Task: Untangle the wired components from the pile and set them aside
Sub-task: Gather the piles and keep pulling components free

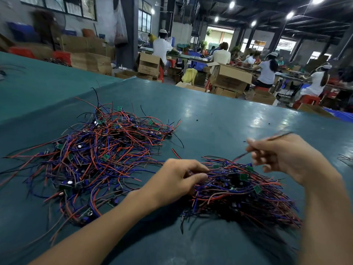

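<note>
A wide tangled pile (99, 153) of red, blue and black wires with small green boards lies on the left of the teal table (219, 115). A tidier bundle (246, 192) of the same wired components lies to the right, its wires mostly running one way. My left hand (175, 180) pinches wires at the bundle's left end. My right hand (282, 155) is raised above the bundle's far side and pinches a thin dark wire (275, 137), blurred, that runs down into the bundle.
A short red-black wire piece (176, 153) lies between the two heaps. A few more wires (345, 159) show at the right edge. Beyond the table's far edge stand cardboard boxes (229, 79), red stools and seated workers at other tables.
</note>
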A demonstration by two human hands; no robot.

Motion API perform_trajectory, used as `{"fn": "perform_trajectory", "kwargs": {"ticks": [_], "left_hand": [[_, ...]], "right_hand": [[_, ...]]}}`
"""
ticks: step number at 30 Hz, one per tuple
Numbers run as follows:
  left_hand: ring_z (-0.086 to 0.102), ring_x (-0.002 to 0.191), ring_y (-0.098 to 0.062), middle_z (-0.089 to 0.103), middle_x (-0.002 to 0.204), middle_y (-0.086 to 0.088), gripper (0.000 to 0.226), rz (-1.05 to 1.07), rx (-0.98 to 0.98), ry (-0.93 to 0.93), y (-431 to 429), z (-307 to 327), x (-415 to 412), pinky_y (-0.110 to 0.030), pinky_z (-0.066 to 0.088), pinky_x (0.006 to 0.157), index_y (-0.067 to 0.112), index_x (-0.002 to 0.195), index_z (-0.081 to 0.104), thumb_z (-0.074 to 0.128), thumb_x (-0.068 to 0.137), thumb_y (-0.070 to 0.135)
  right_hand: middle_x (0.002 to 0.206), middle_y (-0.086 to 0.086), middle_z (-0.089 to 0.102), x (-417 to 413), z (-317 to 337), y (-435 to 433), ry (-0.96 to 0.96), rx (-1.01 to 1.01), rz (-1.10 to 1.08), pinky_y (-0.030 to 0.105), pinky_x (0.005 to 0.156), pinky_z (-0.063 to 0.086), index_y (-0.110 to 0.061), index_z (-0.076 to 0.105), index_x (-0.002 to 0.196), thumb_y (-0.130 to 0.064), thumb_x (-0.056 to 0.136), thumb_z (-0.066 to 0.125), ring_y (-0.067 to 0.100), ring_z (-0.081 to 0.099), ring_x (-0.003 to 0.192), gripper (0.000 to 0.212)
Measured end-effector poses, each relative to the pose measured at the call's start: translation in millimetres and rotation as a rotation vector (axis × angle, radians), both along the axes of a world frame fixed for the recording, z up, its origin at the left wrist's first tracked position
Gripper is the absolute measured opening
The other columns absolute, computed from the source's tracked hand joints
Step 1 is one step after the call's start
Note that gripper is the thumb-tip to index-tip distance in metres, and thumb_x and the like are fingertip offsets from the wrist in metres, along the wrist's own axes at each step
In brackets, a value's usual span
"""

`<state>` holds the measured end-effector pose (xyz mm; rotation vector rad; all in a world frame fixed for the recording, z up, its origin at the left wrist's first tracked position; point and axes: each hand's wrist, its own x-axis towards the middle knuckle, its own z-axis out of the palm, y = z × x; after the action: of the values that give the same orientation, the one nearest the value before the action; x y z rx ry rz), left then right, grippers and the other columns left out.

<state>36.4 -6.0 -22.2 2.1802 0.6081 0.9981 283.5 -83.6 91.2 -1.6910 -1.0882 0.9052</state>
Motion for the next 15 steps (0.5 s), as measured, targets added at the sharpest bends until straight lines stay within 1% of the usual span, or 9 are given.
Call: {"fn": "perform_trajectory", "kwargs": {"ticks": [1,2,3,5,6,8,10,12,15], "left_hand": [[0.061,0.066,0.014,0.067,0.074,0.027,0.016,-0.005,0.034,0.018,-1.7,-1.2,2.0,-0.005,0.042,0.067,0.013,0.106,0.078,0.074,0.092,0.019],[0.06,0.072,0.015,0.071,0.083,0.021,0.018,-0.011,0.071,0.031,-2.4,-1.6,3.0,-0.004,0.04,0.071,0.013,0.108,0.078,0.074,0.092,0.02],[0.061,0.077,0.012,0.073,0.09,0.013,0.019,-0.016,0.106,0.04,-2.4,-1.6,3.4,-0.005,0.04,0.073,0.013,0.109,0.079,0.074,0.092,0.02],[0.063,0.078,0.001,0.073,0.09,0.003,0.018,-0.025,0.162,0.045,-1.8,-2.5,2.6,-0.012,0.044,0.074,0.014,0.108,0.079,0.074,0.092,0.021],[0.064,0.078,-0.004,0.071,0.089,0.003,0.018,-0.023,0.179,0.051,-1.5,-3.2,1.2,-0.017,0.048,0.073,0.015,0.107,0.079,0.073,0.093,0.024],[0.065,0.081,-0.01,0.068,0.088,0.006,0.023,0.014,0.202,0.087,-1.5,-2.1,-2.5,-0.03,0.053,0.075,0.02,0.105,0.079,0.066,0.097,0.037],[0.062,0.083,-0.015,0.066,0.086,0.007,0.038,0.125,0.28,0.145,3.1,0.5,-7.1,-0.04,0.051,0.077,0.022,0.097,0.078,0.053,0.099,0.05],[0.059,0.084,-0.018,0.068,0.084,0.006,0.044,0.29,0.31,0.162,16.1,6.3,-14.8,-0.044,0.048,0.081,0.021,0.09,0.077,0.047,0.1,0.052],[0.062,0.09,-0.025,0.071,0.093,-0.002,0.026,0.527,0.219,0.202,49.1,15.2,-38.8,-0.044,0.05,0.087,0.02,0.097,0.077,0.057,0.099,0.037]], "right_hand": [[0.068,0.012,0.069,8.7,-3.1,-5.9,-0.021,-0.07,-0.035,0.025,0.042,0.051,0.005,0.073,0.089,-0.025,0.079,0.078,0.02,0.068,0.056,0.033],[0.068,0.013,0.069,16.4,-6.1,-11.2,-0.034,-0.137,-0.064,0.025,0.042,0.051,0.006,0.072,0.09,-0.023,0.081,0.078,0.021,0.068,0.055,0.03],[0.068,0.013,0.069,22.4,-8.8,-16.2,-0.041,-0.193,-0.088,0.026,0.043,0.052,0.006,0.072,0.091,-0.021,0.082,0.079,0.021,0.067,0.055,0.029],[0.068,0.012,0.068,30.8,-12.1,-24.6,-0.042,-0.258,-0.114,0.025,0.044,0.052,0.005,0.071,0.092,-0.02,0.075,0.081,0.02,0.066,0.055,0.032],[0.068,0.011,0.067,33.6,-13.2,-27.7,-0.039,-0.276,-0.122,0.025,0.044,0.052,0.004,0.07,0.093,-0.021,0.07,0.082,0.02,0.065,0.054,0.036],[0.067,0.011,0.066,37.0,-14.6,-31.8,-0.043,-0.3,-0.147,0.025,0.042,0.051,0.004,0.07,0.096,-0.022,0.064,0.082,0.018,0.064,0.052,0.044],[0.064,0.01,0.064,38.1,-15.4,-33.4,-0.064,-0.325,-0.187,0.025,0.041,0.049,0.004,0.069,0.098,-0.02,0.067,0.084,0.017,0.062,0.048,0.042],[0.059,0.01,0.063,40.7,-16.3,-33.8,-0.075,-0.349,-0.259,0.024,0.04,0.048,0.003,0.069,0.101,-0.021,0.076,0.085,0.017,0.057,0.041,0.038],[0.05,0.007,0.061,48.9,-17.2,-37.5,-0.071,-0.357,-0.399,0.025,0.038,0.048,-0.002,0.067,0.101,-0.032,0.079,0.084,0.012,0.045,0.03,0.041]]}}
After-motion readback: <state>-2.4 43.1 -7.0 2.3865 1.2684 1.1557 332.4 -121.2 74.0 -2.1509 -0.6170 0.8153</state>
